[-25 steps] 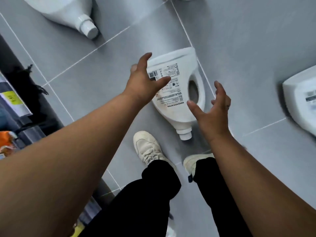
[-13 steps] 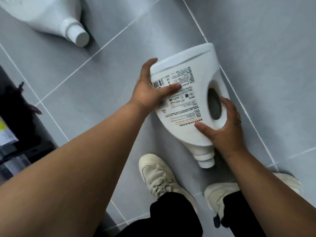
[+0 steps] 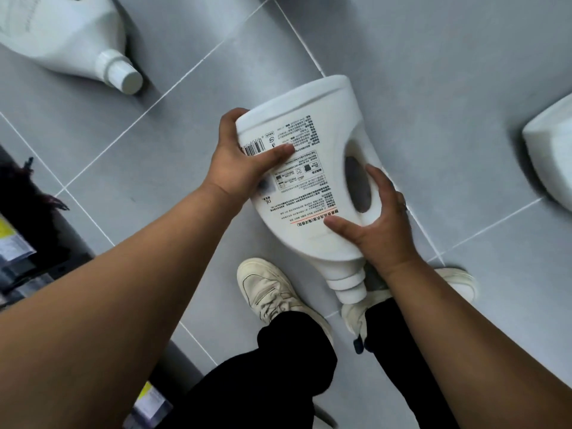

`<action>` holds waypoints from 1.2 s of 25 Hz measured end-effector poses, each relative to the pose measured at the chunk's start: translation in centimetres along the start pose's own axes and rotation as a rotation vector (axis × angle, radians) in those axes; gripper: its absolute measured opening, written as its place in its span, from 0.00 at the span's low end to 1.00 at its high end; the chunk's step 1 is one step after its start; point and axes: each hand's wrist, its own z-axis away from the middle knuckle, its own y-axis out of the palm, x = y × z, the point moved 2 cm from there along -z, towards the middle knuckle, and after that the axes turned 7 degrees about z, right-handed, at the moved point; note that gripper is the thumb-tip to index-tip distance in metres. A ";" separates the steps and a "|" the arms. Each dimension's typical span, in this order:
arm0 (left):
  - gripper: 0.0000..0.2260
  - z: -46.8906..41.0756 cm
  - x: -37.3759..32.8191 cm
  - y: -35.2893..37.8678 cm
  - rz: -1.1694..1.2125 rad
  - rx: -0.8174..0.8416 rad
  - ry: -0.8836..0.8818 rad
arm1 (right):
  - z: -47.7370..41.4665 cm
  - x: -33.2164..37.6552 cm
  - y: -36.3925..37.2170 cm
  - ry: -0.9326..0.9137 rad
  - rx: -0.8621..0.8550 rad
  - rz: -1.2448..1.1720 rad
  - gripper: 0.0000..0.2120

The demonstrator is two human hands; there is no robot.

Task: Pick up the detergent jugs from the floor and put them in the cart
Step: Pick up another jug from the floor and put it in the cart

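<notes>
A white detergent jug (image 3: 312,125) with a printed label and a cut-out handle is held over the grey tile floor, its cap pointing toward my feet. My left hand (image 3: 238,168) grips the jug's bottom corner, thumb across the barcode. My right hand (image 3: 377,221) clasps the handle side near the neck. A second white jug (image 3: 62,35) lies on its side at the upper left, its cap toward the middle. Part of a third white jug (image 3: 551,150) shows at the right edge. No cart is in view.
My two pale sneakers (image 3: 272,292) and black trouser legs stand just below the held jug. A dark shelf base (image 3: 37,230) with price tags and packaged goods runs along the left edge. Grey floor tiles (image 3: 433,72) fill the far side.
My hands went from hovering open above the jug to closing on its two sides. The jug now sits larger and nearer in view, tilted with the cap over my right shoe.
</notes>
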 end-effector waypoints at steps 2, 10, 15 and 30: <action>0.32 2.3 -3.4 -0.2 -0.010 0.019 0.008 | 2.5 2.2 -2.4 0.006 -0.002 -0.019 0.47; 0.32 14.3 -23.6 0.9 -0.028 0.142 0.153 | 13.8 14.7 -17.2 -0.008 -0.097 -0.150 0.47; 0.29 25.3 -38.6 2.9 0.007 0.256 0.264 | 24.3 23.4 -28.9 0.002 -0.217 -0.273 0.47; 0.30 60.1 -67.0 17.6 0.005 0.843 0.646 | 56.3 31.6 -56.0 -0.020 -0.959 -0.347 0.49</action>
